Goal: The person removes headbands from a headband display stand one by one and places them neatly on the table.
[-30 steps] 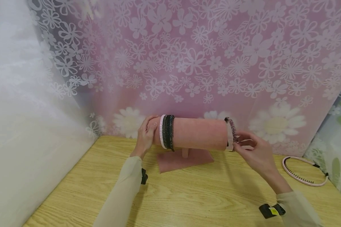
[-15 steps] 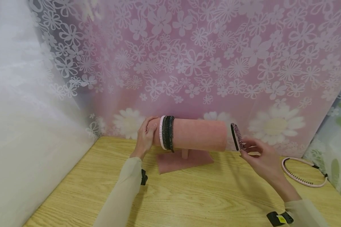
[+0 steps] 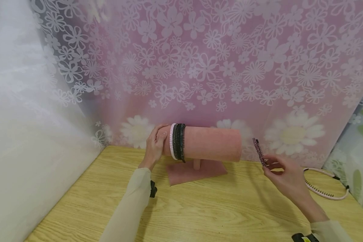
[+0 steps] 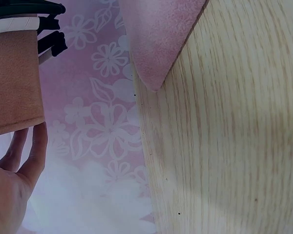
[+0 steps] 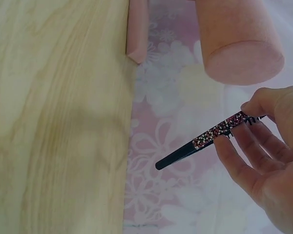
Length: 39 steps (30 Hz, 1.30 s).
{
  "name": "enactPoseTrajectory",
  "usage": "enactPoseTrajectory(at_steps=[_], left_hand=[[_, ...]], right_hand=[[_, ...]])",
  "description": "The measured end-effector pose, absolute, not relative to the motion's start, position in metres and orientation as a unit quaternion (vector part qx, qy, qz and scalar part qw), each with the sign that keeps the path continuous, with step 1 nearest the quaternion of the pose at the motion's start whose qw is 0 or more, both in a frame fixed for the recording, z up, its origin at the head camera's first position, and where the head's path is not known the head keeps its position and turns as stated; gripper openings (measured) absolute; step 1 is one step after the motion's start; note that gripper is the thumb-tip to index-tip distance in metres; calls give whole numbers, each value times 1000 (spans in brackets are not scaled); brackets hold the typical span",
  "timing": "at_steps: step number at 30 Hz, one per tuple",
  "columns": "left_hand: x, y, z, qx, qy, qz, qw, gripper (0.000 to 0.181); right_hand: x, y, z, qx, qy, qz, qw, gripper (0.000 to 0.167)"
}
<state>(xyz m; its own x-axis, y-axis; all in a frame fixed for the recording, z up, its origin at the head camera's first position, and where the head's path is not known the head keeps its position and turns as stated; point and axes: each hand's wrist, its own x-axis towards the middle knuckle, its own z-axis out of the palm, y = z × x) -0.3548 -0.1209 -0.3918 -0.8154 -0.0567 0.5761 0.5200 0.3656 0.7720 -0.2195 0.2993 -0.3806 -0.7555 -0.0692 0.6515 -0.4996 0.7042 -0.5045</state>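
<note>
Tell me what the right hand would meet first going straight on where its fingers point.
Probably the bare end of the pink roll: in the head view it lies ahead of the right hand and the headband pinched there. Depth is unclear, so the hand might miss.

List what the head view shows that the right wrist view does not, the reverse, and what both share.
Only the head view: the left grip holding the roll, the headbands around it, and the pink headband lying on the table.
Only the right wrist view: the roll's round end face.
Both: the right grip pinching a speckled headband clear of the roll, plus the table and floral backdrop.
</note>
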Motion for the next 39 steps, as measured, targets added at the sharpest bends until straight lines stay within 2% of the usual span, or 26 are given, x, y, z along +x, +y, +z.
enactPoseTrajectory(at_steps=[7, 14, 39], left_hand=[[-354, -121, -391, -149, -783, -542, 265, 41], [-354, -122, -391, -154, -779, -547, 264, 41], [-352, -121, -390, -152, -779, -550, 261, 41]], right_hand=[[-219, 306, -387, 164, -869, 347, 311, 45], [-219, 316, -395, 148, -882, 333, 298, 42], [-225, 356, -422, 123, -950, 217, 190, 30]])
